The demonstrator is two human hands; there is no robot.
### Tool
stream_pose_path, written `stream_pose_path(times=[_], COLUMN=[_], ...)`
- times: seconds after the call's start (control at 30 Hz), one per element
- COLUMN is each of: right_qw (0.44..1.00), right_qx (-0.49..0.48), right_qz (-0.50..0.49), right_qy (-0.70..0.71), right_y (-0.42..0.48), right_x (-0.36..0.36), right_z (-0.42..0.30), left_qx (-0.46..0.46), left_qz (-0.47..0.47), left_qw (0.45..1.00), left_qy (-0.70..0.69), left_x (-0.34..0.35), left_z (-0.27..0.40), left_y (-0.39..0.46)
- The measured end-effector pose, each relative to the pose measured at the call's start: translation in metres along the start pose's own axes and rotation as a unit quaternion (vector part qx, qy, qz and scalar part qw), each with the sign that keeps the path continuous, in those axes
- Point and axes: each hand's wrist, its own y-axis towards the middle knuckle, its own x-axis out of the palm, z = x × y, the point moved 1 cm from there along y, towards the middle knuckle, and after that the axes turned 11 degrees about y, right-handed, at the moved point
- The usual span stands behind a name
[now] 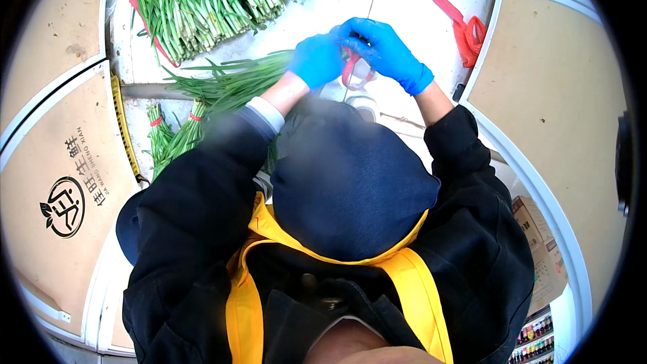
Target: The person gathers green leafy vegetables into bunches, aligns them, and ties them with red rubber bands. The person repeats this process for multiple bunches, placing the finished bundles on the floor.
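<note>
Both hands wear blue gloves and meet in front of me. My right hand point(386, 50) has its fingers bent around a roll of red tape point(349, 72), which hangs just below them. My left hand point(319, 60) touches or nearly touches the right fingertips; its fingers are blurred, and what it grips is hidden. Long green leaves, apparently garlic chives point(242, 78), fan out leftward from beside my left hand and pass behind that wrist. Two smaller bunches point(177, 134), bound with red bands near their pale ends, lie by my left forearm.
A large pile of chives point(217, 0) covers the far left of the white floor. A crumpled red plastic strip point(467, 43) lies at right. Beige panels with pale frames stand at left point(55, 212) and right point(556, 81). Cardboard boxes point(543, 253) sit at lower right.
</note>
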Motion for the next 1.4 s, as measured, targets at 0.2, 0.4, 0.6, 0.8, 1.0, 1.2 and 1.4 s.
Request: stream_pose_path(times=[0.2,0.4,0.6,0.8,1.0,1.2,1.4], right_qw=[0.996,0.98,0.982,0.96,0.943,0.931,0.929], right_qx=[0.058,0.117,0.171,0.245,0.273,0.273,0.293], right_qz=[-0.015,0.021,0.018,-0.007,-0.046,-0.068,-0.094], right_qy=[0.065,0.159,0.081,0.135,0.184,0.233,0.207], right_y=[0.007,0.009,0.015,0.031,0.044,0.046,0.048], right_x=[-0.002,0.006,0.008,0.005,0.004,0.006,0.0], right_z=[0.025,0.031,0.031,0.028,0.043,0.055,0.046], left_qx=[0.004,-0.023,-0.041,-0.077,-0.082,-0.027,-0.022], left_qz=[0.042,0.106,0.139,0.164,0.181,0.232,0.208], left_qw=[0.998,0.993,0.989,0.983,0.98,0.971,0.966], left_qy=[0.051,0.045,-0.017,0.004,-0.024,-0.04,-0.151], left_x=[0.008,0.011,0.015,0.022,0.021,0.038,0.023], left_z=[0.009,0.012,0.016,0.009,0.011,0.001,0.01], left_y=[-0.007,-0.013,-0.018,-0.017,-0.02,-0.024,-0.031])
